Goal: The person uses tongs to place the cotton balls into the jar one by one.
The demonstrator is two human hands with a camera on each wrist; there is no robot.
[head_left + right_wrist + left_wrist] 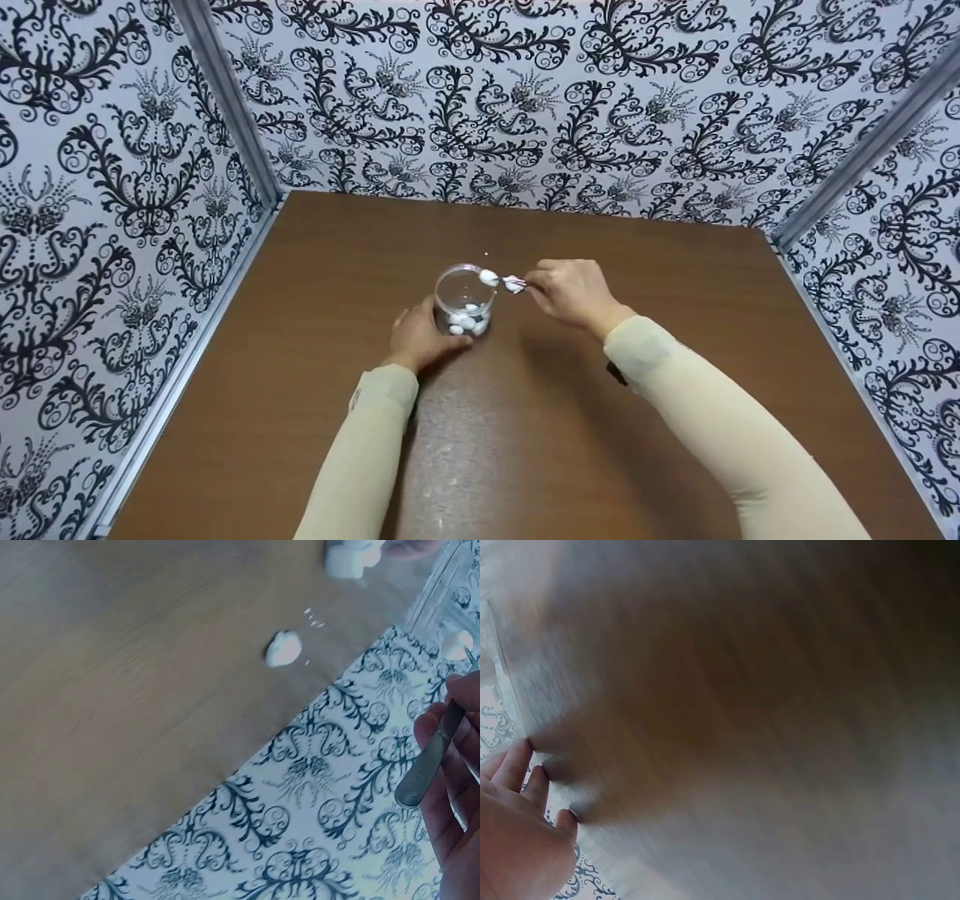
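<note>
A clear jar (450,291) stands on the brown table with several small white lumps (468,324) at its bottom. My left hand (424,336) grips the jar low on its left and near side, thumb in front. In my right hand (574,291) I pinch a metal spoon (421,776) by its handle. At the spoon's far end a white lump (489,277) overlaps the jar's right rim; it covers most of the spoon's head. Another white lump (284,649) lies on the table, below the spoon in the head view. In the left wrist view, the left fingers (536,787) show at lower left.
Small white crumbs (313,619) lie on the table (360,247) near the loose lump. Patterned black-and-white walls (510,97) enclose the back and both sides, with metal posts (229,97) at the corners. Most of the left wrist view is blurred brown.
</note>
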